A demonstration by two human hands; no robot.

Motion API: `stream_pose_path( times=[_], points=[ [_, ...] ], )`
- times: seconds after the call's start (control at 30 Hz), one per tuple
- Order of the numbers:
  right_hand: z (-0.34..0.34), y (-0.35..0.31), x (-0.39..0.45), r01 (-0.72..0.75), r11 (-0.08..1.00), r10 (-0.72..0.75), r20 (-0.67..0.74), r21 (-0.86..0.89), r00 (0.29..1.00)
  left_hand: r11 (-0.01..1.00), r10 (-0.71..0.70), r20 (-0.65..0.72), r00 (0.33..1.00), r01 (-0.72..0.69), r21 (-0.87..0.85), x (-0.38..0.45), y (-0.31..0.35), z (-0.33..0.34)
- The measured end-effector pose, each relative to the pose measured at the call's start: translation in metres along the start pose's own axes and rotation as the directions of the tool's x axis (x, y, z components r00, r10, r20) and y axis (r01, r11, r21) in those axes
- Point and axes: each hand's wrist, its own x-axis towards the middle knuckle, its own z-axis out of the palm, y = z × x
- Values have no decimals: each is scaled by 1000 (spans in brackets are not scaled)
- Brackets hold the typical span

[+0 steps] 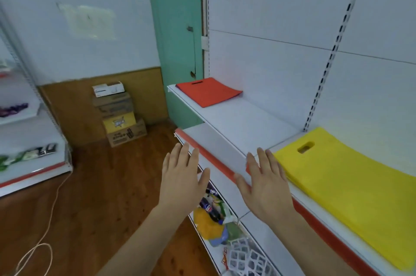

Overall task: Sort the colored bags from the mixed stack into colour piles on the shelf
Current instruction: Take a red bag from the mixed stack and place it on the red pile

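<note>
I see my left hand (183, 177) and right hand (262, 182) both spread flat and holding nothing before the shelf (236, 122), the yellow bags (351, 188) stacked just right of my right hand, the red bags (208, 91) piled well beyond both at the shelf's far end.

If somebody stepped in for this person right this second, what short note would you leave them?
Left hand: open, holding nothing, in front of the shelf.
Right hand: open, holding nothing, fingers beside the near edge of the yellow pile.
Orange bags: stacked at the shelf's far end.
Yellow bags: stacked at the near end, well apart from the orange.
Done: two colour piles are laid out.
Left: no mixed stack is in view; find it and check for unsorted bags.
</note>
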Motion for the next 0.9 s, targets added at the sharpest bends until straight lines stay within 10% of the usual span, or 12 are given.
stream_pose_path(
  times=[0.33, 0.9],
  points=[
    [76, -67, 150, 45, 998, -40, 136, -32, 990, 996, -85, -11, 996, 85, -2, 116, -108, 33],
    [172, -132, 344, -272, 955, 275, 11, -116, 961, 970, 240, 97, 966, -234, -68, 378, -236, 95]
  ],
)
